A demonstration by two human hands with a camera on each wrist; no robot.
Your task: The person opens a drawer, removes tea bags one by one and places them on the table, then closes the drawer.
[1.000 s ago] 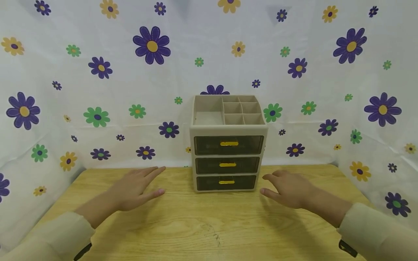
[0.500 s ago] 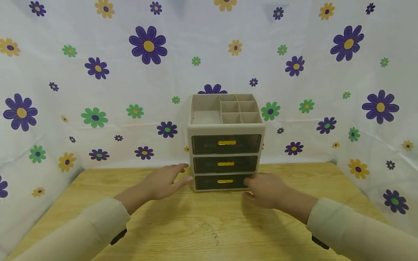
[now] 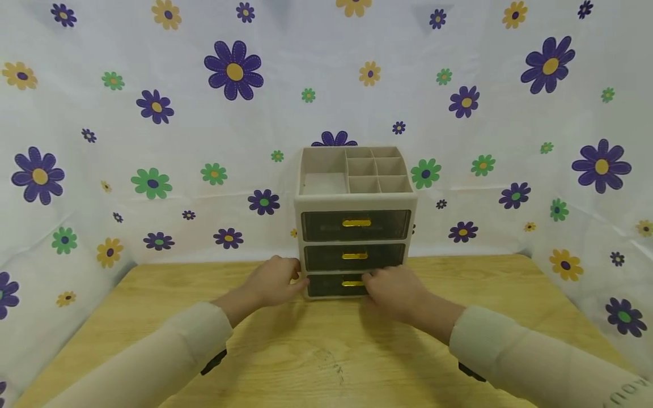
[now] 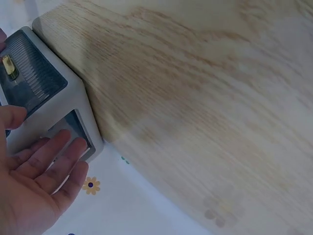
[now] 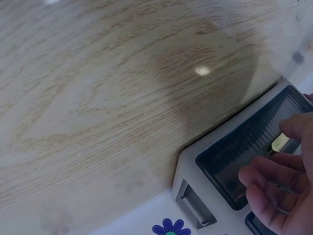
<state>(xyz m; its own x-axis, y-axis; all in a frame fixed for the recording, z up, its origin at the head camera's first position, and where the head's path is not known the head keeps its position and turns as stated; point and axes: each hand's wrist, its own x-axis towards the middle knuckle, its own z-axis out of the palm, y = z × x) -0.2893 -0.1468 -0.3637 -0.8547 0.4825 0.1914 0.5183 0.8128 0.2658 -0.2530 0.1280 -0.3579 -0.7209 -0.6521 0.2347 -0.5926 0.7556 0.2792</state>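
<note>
A beige desktop drawer organizer (image 3: pixel 357 202) stands on the table against the back cloth. Its three dark see-through drawers have gold handles, and all are pushed in. At the bottom drawer (image 3: pixel 323 286), my right hand (image 3: pixel 397 292) has thumb and index finger on either side of the drawer handle (image 5: pixel 280 143), pinching it; the other fingers curl loosely below. My left hand (image 3: pixel 275 280) is at the organizer's lower left corner. Its thumb (image 4: pixel 13 116) lies by the front edge, and the rather straight fingers (image 4: pixel 61 164) lie along the side wall.
The organizer's top has one large compartment (image 3: pixel 325 182) and several small ones (image 3: pixel 380 168). A wooden table (image 3: pixel 285 351) stretches out in front. Flowered white cloth (image 3: pixel 204 124) hangs behind and at both sides.
Both hands have moved inward from beside the organizer. The right hand has reached the bottom drawer's handle and taken hold of it; the left has come to the organizer's left side.
</note>
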